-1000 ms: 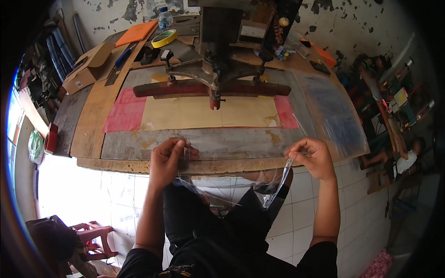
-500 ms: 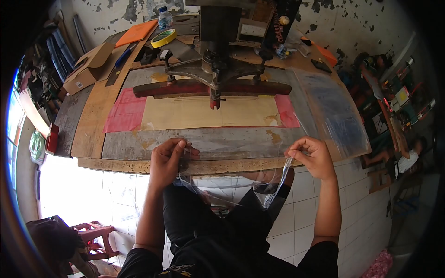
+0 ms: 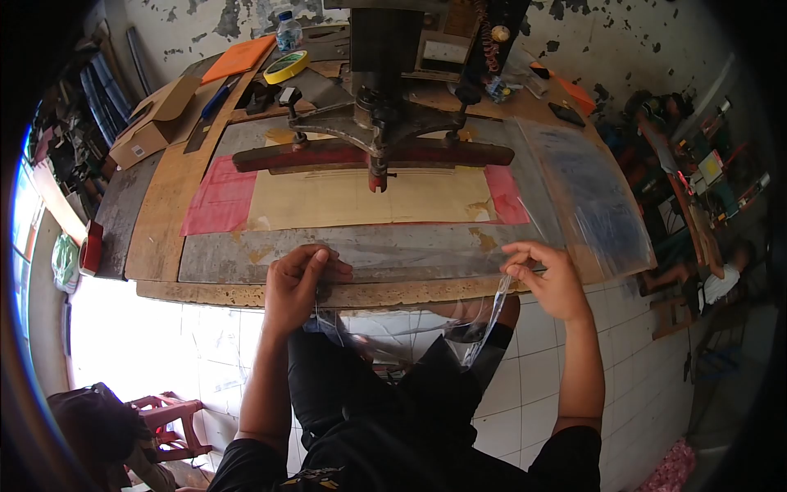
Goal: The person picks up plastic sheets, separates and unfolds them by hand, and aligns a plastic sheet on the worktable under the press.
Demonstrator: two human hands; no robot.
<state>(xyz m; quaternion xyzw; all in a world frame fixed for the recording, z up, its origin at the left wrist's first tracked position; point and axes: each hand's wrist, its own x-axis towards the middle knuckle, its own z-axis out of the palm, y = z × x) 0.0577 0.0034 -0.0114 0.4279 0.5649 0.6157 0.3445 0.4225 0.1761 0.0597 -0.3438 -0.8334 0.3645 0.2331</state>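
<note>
A clear plastic sheet [image 3: 393, 334] hangs between my hands over the front edge of the worktable [image 3: 393, 293], my legs showing through it. My left hand [image 3: 302, 283] pinches its left side between thumb and curled fingers. The right side, bunched into a shiny fold, is pinched by my right hand [image 3: 545, 277], whose index finger lies stretched out above the thumb. Beyond both hands, a cream sheet [image 3: 369, 201] with pink ends lies flat on the metal plate, beneath the red bar [image 3: 328, 157] of a press.
A cardboard box [image 3: 156, 127], yellow tape roll [image 3: 287, 67] and water bottle [image 3: 288, 33] stand at the back left. On the right lie a clear-covered board [image 3: 594, 205] and a phone [image 3: 566, 115]. Another person [image 3: 717, 283] sits at far right; someone is partly visible at lower left.
My right hand's index finger has lifted and stretched leftward, and the plastic fold beneath it has shifted slightly. My left hand has hardly moved.
</note>
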